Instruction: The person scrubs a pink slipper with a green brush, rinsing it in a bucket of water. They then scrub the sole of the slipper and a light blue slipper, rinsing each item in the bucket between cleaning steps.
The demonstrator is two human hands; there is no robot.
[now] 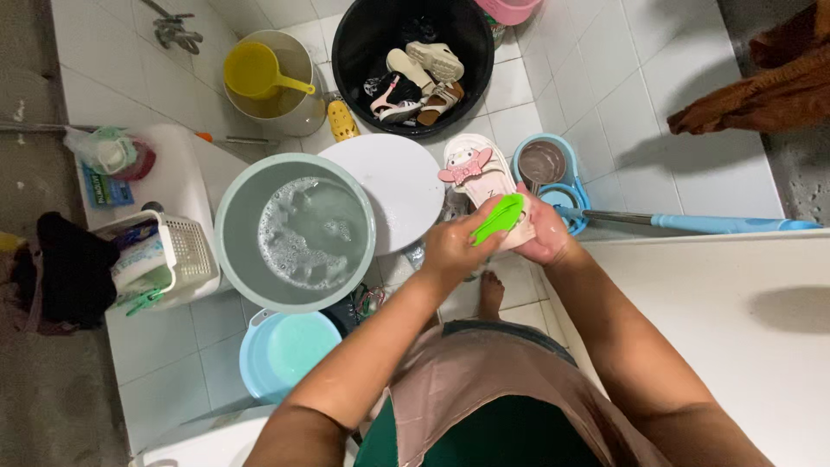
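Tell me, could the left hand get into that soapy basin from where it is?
Probably yes: the left hand holds a green brush against the sandal, and the grey-green basin sits just beside it, open-topped, with nothing between.

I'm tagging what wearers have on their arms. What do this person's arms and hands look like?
Both arms are bare along all that shows, with no sleeves in view. The left hand and right hand wear no gloves. No watch or bracelet shows; rings cannot be made out.
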